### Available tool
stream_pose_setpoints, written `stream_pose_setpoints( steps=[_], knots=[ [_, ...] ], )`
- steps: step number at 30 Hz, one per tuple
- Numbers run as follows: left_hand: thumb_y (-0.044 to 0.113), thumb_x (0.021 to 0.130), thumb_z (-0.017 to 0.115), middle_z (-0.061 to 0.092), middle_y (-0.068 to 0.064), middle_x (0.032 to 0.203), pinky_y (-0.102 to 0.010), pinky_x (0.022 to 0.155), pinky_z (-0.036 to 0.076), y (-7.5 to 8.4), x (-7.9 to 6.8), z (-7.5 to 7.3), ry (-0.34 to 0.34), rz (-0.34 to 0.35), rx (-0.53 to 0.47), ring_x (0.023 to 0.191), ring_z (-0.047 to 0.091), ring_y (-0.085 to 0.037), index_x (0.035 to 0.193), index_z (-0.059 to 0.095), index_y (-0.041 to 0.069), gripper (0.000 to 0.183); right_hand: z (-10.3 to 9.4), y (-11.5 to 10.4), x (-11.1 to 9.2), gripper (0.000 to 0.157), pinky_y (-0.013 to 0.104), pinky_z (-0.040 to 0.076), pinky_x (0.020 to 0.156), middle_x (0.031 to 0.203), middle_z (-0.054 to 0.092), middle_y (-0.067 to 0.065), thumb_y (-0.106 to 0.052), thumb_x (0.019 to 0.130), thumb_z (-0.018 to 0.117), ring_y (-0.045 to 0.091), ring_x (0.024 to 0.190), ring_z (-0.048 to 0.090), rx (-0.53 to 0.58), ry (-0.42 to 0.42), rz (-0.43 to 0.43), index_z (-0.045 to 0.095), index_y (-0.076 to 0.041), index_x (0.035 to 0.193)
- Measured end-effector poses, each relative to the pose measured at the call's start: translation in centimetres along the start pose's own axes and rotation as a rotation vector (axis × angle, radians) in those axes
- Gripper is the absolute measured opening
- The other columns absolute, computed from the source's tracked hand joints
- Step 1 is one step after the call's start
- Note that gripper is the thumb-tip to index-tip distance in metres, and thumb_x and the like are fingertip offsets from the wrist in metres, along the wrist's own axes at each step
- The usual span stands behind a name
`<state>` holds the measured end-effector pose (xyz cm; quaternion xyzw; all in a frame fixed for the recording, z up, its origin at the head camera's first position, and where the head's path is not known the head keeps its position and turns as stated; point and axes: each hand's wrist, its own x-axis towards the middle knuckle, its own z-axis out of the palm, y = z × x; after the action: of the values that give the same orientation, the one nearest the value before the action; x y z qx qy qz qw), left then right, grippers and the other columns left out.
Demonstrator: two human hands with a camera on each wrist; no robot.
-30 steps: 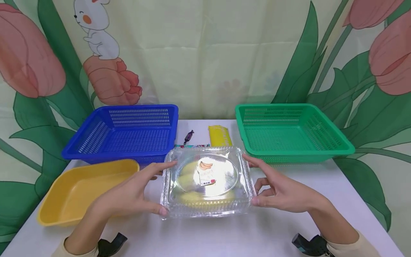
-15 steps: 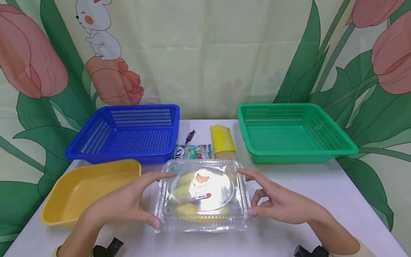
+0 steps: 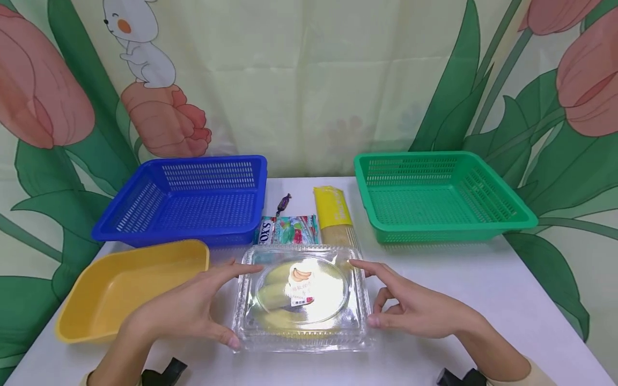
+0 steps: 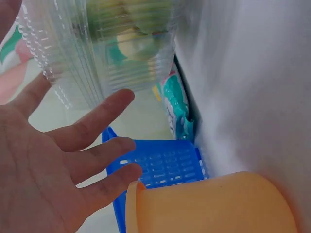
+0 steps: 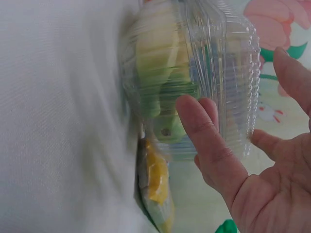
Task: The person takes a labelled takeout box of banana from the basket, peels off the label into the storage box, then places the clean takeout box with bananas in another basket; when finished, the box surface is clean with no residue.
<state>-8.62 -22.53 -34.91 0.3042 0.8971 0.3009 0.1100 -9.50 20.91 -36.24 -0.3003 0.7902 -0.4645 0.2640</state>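
A clear plastic clamshell box (image 3: 333, 321) of bananas, with a banana-printed label (image 3: 301, 287) on its lid, sits on the white table in front of me. My left hand (image 3: 181, 308) is at its left side, fingers spread and fairly straight. In the left wrist view, those fingertips (image 4: 121, 99) lie close to the box wall; contact is hard to tell. At the right side is my right hand (image 3: 417, 303), its index finger at the lid's edge and the other fingers loosely bent. The right wrist view has the bananas (image 5: 158, 63) showing through the plastic.
Behind the box lie a Fox's candy bag (image 3: 289, 230), a dark wrapped candy (image 3: 283, 203) and a yellow-wrapped packet of pale strands (image 3: 333, 209). A blue basket (image 3: 178, 236) and yellow tub (image 3: 92, 332) stand left, a green basket (image 3: 449, 230) right.
The box has come toward me and down onto the table, uncovering the candy bag and more of the yellow packet. Both hands moved with it, then loosened slightly at its sides.
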Motion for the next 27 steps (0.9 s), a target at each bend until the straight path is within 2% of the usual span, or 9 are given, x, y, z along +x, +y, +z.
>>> stream_pose_setpoints(
  steps=[6,13,19,24,27],
  knots=[
    [0.066,0.064,0.087,0.034,-0.008,0.164,-0.077,0.108,0.033,0.2,-0.8,0.1,-0.018,-0.077,-0.017,0.150,0.028,-0.047,0.154,0.036,0.047,0.106,0.1,-0.1,0.4,0.082,0.032,0.061,0.081,0.155,0.029,0.012,-0.028,0.099,0.071,0.020,0.101,0.066,-0.006,-0.015,0.005,0.019,-0.038,0.161],
    [0.068,0.063,0.086,0.034,-0.006,0.165,-0.081,0.107,0.026,0.4,-2.1,-0.2,-0.024,-0.122,-0.002,0.152,0.020,-0.050,0.152,0.037,0.050,0.103,0.3,-0.3,1.0,0.081,0.031,0.059,0.085,0.153,0.032,0.013,-0.030,0.099,0.071,0.019,0.100,0.067,-0.025,-0.061,-0.023,0.020,-0.036,0.162],
    [0.068,0.064,0.085,0.031,-0.004,0.167,-0.083,0.105,0.027,0.6,-2.8,-0.9,-0.042,-0.159,0.008,0.153,0.016,-0.052,0.152,0.035,0.052,0.102,0.6,-0.7,1.6,0.080,0.031,0.060,0.085,0.155,0.031,0.011,-0.034,0.099,0.070,0.017,0.103,0.066,-0.034,-0.086,-0.006,0.020,-0.038,0.162],
    [0.065,0.064,0.087,0.028,-0.007,0.168,-0.080,0.107,0.029,0.3,-2.9,-0.9,-0.048,-0.202,-0.024,0.153,0.019,-0.048,0.152,0.035,0.054,0.103,0.4,-0.7,2.5,0.078,0.031,0.059,0.088,0.156,0.036,0.008,-0.036,0.101,0.066,0.014,0.104,0.067,-0.093,-0.104,-0.034,0.019,-0.034,0.163],
    [0.063,0.066,0.087,0.032,-0.007,0.166,-0.076,0.107,0.034,0.0,-3.1,-0.8,-0.061,-0.217,-0.045,0.150,0.026,-0.045,0.152,0.035,0.054,0.101,0.4,-0.8,3.0,0.076,0.030,0.058,0.092,0.156,0.037,0.006,-0.035,0.103,0.063,0.017,0.114,0.064,-0.092,-0.123,-0.028,0.018,-0.032,0.164]
  ],
)
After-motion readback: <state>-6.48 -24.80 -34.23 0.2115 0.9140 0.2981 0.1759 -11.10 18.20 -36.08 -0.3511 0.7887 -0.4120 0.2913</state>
